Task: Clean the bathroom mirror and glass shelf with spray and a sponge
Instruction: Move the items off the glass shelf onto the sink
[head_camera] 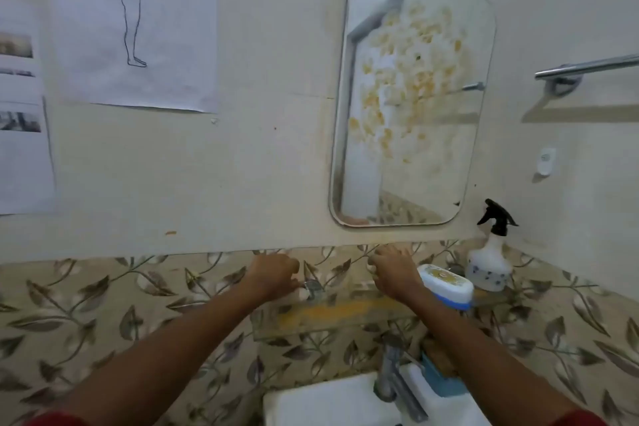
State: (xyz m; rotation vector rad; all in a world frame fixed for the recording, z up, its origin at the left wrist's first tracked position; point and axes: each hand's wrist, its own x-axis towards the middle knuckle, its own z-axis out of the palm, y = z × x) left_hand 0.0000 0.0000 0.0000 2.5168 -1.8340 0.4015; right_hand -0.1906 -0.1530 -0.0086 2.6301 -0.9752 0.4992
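Observation:
A rounded mirror (411, 97) hangs on the wall, smeared with yellow-orange blotches. Below it a glass shelf (328, 316) carries a yellow streak. On the shelf's right end lie a white and blue sponge (446, 285) and a white spray bottle (489, 263) with a black trigger head. My left hand (273, 275) hovers over the shelf's left end, fingers curled, holding nothing. My right hand (392, 270) is over the shelf's middle, just left of the sponge, fingers loosely bent and holding nothing.
A white sink (318, 401) with a chrome tap (394, 380) sits below the shelf, a blue item beside the tap. A chrome towel bar (587, 67) is at the right. Paper sheets (138, 28) hang on the wall at left. Leaf-patterned tiles line the lower wall.

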